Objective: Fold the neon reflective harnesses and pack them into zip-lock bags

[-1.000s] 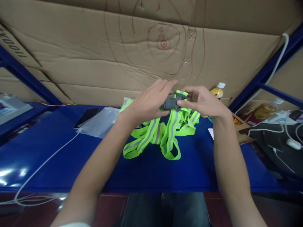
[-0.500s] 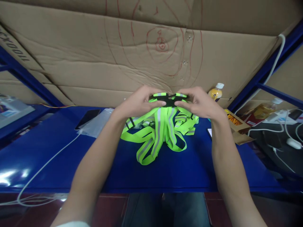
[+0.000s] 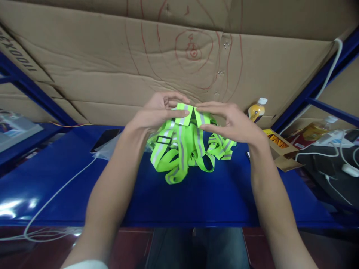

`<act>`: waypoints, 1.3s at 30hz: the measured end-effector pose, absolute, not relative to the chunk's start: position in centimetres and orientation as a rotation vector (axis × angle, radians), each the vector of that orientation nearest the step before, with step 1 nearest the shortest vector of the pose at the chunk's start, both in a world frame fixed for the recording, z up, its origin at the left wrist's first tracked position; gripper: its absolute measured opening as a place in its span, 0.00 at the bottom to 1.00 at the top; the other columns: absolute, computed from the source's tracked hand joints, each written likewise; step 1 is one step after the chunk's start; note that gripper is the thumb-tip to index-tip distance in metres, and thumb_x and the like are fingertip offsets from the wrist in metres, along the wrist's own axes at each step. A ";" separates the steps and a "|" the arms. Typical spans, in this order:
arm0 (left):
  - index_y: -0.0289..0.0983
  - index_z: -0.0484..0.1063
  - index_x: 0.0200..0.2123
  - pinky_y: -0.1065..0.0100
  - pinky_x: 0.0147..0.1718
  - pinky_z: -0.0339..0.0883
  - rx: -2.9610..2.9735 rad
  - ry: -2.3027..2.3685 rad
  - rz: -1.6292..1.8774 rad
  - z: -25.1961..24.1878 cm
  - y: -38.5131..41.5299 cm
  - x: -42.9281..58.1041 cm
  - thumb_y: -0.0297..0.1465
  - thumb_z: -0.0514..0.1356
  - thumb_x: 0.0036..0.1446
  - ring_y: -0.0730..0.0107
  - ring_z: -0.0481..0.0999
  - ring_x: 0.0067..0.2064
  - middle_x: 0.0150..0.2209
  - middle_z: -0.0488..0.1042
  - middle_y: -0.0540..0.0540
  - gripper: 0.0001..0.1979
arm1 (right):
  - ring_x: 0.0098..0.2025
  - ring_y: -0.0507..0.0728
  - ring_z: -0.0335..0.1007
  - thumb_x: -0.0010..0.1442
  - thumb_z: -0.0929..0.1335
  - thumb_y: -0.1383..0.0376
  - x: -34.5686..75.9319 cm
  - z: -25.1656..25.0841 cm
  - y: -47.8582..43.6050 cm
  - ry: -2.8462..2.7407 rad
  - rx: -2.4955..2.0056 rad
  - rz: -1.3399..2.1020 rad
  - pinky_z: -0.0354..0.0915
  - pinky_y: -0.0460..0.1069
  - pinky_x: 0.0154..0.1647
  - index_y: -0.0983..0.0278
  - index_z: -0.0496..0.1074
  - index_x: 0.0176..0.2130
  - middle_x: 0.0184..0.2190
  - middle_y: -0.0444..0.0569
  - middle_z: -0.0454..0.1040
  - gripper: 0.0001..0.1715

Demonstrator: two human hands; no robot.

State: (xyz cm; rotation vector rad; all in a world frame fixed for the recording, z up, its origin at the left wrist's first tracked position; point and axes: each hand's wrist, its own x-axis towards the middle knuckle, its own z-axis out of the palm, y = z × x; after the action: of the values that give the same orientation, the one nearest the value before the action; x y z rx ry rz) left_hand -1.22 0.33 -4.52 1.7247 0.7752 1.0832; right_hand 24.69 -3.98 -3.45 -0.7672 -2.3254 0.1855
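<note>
While straps (image 3: 181, 149) trail lengthwise toward near table edge (image 3: 193, 224), left hand (image 3: 153, 116) pinches them; right hand (image 3: 237, 123), grip unclear.

L hand (image 3: 153, 116): thumb on front of grn strap (image 3: 181, 151), fingers behind; pinched.
R hand (image 3: 234, 122): fingers & thumb apart at strap's R side; grip unclear.
Strap fold: grn w/ grey stripe, looped, bunched btwn hands & blue table (image 3: 213, 205).
Slider (image 3: 164, 139): blk, on strap, just below L hand.
Phone (image 3: 104, 140): far L of table, nr clear bag (image 3: 108, 147).
Bottle (image 3: 255, 113): wht cap, yel, beyond R hand.
Cardbd panel (image 3: 103, 89): red rings drawn.
</note>
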 end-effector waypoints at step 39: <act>0.36 0.82 0.38 0.69 0.40 0.73 2.281 0.690 1.073 -4.2 -0.7 -0.3 0.43 0.80 0.50 0.66 0.81 0.38 0.37 0.84 0.46 0.20 | 0.40 0.59 0.74 0.65 0.76 0.43 25.7 -4.5 -2.8 -2.307 -0.835 0.432 0.68 0.52 0.43 0.64 0.81 0.43 0.39 0.49 0.82 0.27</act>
State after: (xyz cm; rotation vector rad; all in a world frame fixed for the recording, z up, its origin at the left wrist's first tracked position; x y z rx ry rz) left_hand -0.28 -0.72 -4.19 2.2815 0.6903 1.0734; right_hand 25.72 -2.75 -4.45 -0.8353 -2.3073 0.4323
